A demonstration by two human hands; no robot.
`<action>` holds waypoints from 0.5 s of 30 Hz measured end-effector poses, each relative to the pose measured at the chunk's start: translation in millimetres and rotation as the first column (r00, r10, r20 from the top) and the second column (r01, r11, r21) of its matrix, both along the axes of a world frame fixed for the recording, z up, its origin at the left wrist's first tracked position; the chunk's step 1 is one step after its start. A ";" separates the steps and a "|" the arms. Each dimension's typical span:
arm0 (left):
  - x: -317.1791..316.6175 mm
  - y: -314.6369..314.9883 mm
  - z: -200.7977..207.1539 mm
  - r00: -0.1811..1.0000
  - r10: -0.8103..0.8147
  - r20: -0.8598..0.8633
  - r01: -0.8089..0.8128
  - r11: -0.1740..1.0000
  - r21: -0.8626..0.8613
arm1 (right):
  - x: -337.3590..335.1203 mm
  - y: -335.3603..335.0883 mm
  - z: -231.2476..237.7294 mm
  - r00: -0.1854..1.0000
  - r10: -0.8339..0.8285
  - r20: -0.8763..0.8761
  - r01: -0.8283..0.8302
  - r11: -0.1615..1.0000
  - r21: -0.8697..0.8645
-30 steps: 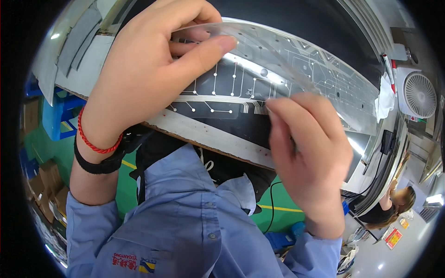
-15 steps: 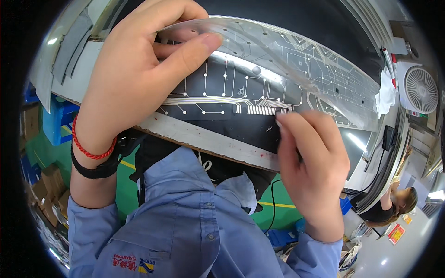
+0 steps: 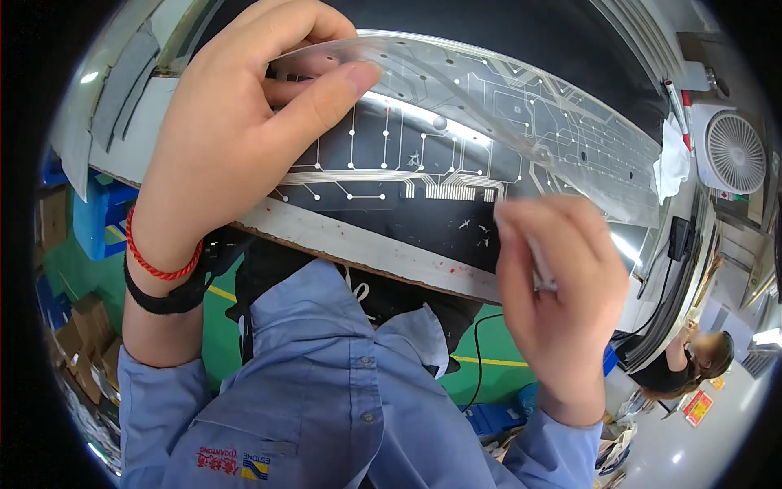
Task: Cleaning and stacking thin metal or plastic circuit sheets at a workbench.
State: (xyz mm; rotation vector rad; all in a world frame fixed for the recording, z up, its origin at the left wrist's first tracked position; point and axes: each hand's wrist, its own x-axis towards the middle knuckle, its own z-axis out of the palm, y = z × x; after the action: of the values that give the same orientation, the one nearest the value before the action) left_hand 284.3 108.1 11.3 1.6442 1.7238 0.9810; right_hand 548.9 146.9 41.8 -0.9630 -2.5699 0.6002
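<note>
A clear plastic circuit sheet (image 3: 383, 147) printed with silvery traces and round dots lies over a black surface. Its near left part is pinched between the thumb and fingers of my left hand (image 3: 236, 122), where a layer of film curls up. My right hand (image 3: 562, 285) is closed in a pinch just right of the striped contact strip (image 3: 452, 194) on the sheet's near edge. Something whitish shows between its fingers, too blurred to name. Tiny white scraps (image 3: 466, 223) lie on the black surface beside that hand.
A white board edge (image 3: 358, 248) with red specks runs along the front. On the right are a white fan (image 3: 733, 151), a red-and-white pen (image 3: 678, 114), a crumpled white tissue (image 3: 669, 163) and a black cable box (image 3: 680, 238). Another person (image 3: 692, 359) is at the far right.
My right hand has moved a little to the right, along the contact strip's end. The sheet has shifted slightly left. More white scraps now show on the black surface.
</note>
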 end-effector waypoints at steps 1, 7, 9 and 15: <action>-0.2 0.7 0.1 1.000 -0.005 -0.001 0.005 1.000 0.003 | -6.7 3.5 -2.6 0.999 -0.011 -0.034 0.012 1.000 0.028; 0.7 -0.4 1.8 0.999 -0.005 -0.038 0.004 1.000 -0.020 | 7.3 -4.7 -10.6 0.999 -0.031 0.036 0.026 0.991 0.135; 2.0 -0.3 1.8 1.000 -0.007 0.023 0.008 1.000 -0.030 | 9.7 -1.1 -5.4 1.000 -0.011 0.029 0.008 0.995 0.096; 1.7 -0.1 2.9 0.999 0.008 -0.038 -0.009 1.000 -0.025 | -17.0 0.7 -15.8 0.997 0.006 -0.079 0.005 0.990 0.142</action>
State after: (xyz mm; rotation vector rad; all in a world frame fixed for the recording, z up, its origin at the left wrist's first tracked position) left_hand 286.0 108.1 14.3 1.6507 1.7620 0.9348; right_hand 531.9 147.6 26.0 -0.8735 -2.5049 0.4396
